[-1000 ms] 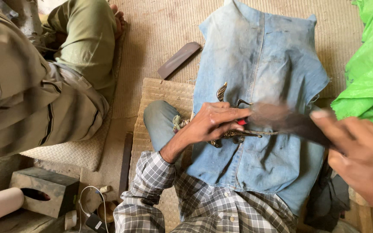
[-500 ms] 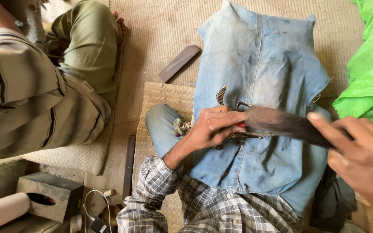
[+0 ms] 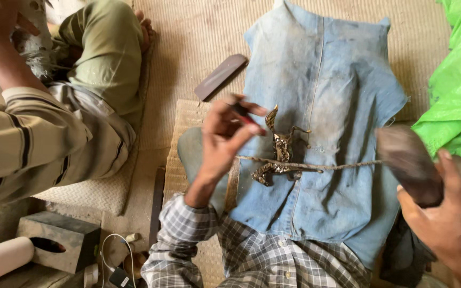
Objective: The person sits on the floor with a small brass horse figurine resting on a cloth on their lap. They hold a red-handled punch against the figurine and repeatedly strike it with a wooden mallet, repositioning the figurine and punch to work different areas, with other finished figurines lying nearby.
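Fingers (image 3: 241, 114) of your left hand (image 3: 222, 141) pinch a small dark, red-tipped piece just left of the brass figurine (image 3: 278, 154), which lies on the faded denim cloth (image 3: 326, 106) across your lap. Your right hand (image 3: 444, 218) grips a dark flat block (image 3: 409, 162) well right of the figurine. A thin cord (image 3: 337, 165) runs across the cloth, over the figurine's lower part.

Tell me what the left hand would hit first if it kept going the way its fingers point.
Probably the brass figurine lying on the denim cloth: the left hand points right toward it, though depth is unclear.
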The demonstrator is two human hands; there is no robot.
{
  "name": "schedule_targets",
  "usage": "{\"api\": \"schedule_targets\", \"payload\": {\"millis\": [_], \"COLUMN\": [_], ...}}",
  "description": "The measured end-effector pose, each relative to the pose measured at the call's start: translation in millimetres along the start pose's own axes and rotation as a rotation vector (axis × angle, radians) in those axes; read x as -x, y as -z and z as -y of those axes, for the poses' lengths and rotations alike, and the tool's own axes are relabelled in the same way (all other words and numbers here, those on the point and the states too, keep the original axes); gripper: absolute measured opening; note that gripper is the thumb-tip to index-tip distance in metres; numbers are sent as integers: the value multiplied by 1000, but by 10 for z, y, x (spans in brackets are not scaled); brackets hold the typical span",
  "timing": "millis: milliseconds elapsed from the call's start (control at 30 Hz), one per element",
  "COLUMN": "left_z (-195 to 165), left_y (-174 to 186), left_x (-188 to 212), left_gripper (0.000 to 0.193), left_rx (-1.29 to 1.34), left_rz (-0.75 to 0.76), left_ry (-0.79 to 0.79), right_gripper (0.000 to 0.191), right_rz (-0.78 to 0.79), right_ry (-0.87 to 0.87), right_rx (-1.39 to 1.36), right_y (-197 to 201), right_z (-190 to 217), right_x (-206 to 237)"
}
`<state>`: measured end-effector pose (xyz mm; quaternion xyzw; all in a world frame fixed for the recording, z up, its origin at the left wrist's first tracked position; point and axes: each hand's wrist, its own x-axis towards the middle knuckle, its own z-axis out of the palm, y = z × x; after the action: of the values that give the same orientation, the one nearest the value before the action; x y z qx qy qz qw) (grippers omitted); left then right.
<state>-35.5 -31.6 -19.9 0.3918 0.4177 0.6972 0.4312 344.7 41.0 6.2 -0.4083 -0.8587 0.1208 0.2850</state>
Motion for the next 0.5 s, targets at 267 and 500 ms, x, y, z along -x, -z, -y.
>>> {"api": "schedule_targets", "payload": {"millis": [267, 500], "left_z": [-445, -634], "left_y": [114, 86], "left_x": [-157, -238], "left_gripper": [59, 31], "left_rx": [277, -1128], "left_rz": [-56, -119], "left_ry": [-7, -877], "right_gripper": [33, 27], "right_rz": [-184, -331], "right_ry": [-447, -447], "right_rx": [-610, -662], "right_y": [-340, -488], "right_z": [-271, -188], "right_x": [856, 1195]}}
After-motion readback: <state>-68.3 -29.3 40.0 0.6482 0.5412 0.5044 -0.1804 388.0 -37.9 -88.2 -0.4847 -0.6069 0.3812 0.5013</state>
